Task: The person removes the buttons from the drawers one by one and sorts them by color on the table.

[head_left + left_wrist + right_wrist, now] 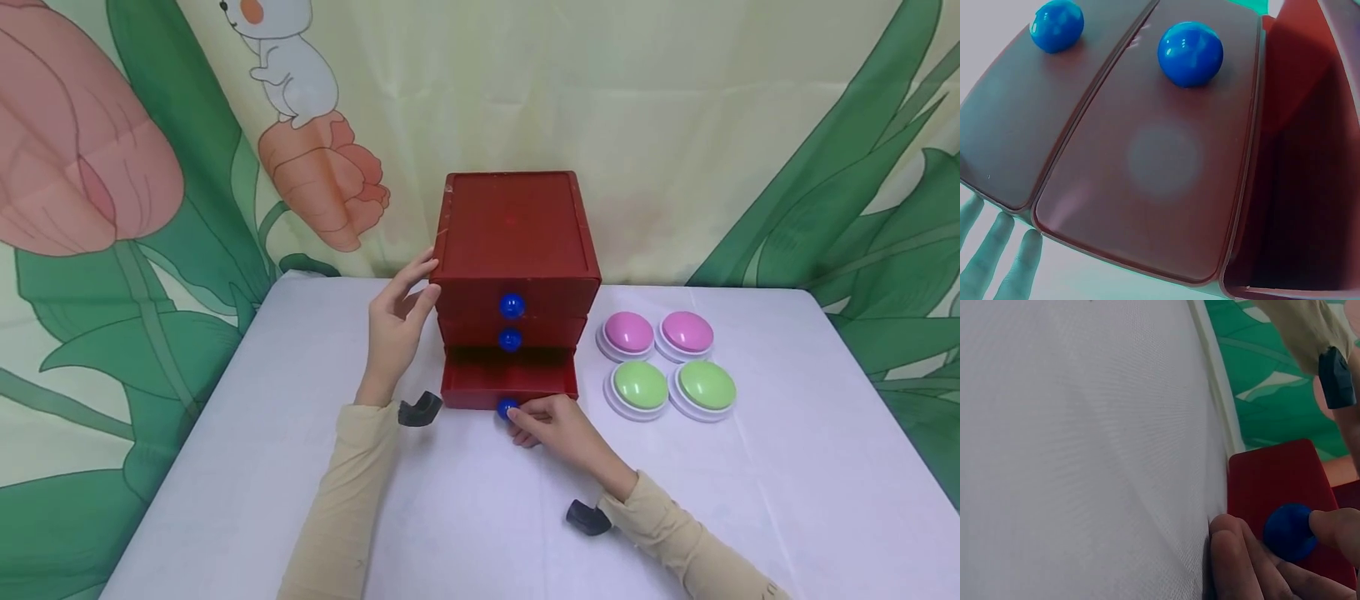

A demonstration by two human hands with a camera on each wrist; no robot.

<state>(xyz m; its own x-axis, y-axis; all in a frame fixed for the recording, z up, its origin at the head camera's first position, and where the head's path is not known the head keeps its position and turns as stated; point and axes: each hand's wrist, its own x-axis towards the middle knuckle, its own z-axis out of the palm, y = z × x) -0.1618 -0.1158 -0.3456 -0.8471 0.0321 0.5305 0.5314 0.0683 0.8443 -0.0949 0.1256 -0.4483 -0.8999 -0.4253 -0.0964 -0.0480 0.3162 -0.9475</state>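
From the head camera, a red three-drawer cabinet stands toward the back of the white table, its bottom drawer pulled partly out toward the person. The right hand pinches that drawer's blue knob, while the left hand rests with straight fingers against the cabinet's left side. Right of the cabinet sit two pink dome buttons and, nearer the person, two green dome buttons. The left wrist camera shows two closed drawer fronts with blue knobs and straight fingertips at the cabinet's edge. The right wrist camera shows thumb and fingers curled around the knob on the red drawer front.
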